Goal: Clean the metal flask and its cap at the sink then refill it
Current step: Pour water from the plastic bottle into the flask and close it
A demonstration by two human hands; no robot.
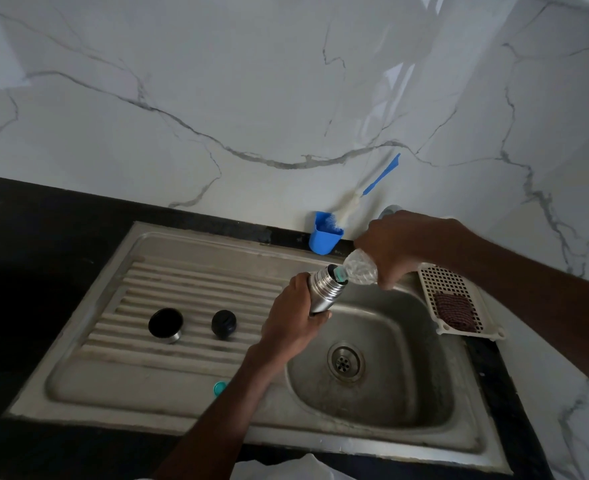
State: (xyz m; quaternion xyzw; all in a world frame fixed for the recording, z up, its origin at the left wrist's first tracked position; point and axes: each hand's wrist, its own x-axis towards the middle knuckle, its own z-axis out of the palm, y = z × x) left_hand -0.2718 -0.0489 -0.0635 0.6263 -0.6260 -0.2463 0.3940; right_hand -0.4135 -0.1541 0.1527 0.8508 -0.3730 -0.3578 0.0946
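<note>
My left hand (294, 318) grips the lower part of the metal flask (326, 287), held tilted over the sink basin (383, 403). My right hand (395, 247) holds a clear plastic bottle (358, 268) tipped down, its teal neck at the flask's open mouth. On the ribbed drainboard (189, 292) to the left stand the flask's steel cup lid (166, 324), black inside, and its black stopper cap (223, 323). A small teal bottle cap (219, 388) lies near my left forearm.
A blue holder (324, 237) with a bottle brush (365, 188) leans on the marble wall behind the sink. A white perforated tray (455, 292) with a dark scrub pad (454, 311) sits on the basin's right edge. Black countertop (36, 254) surrounds the sink. The tap is mostly hidden behind my right hand.
</note>
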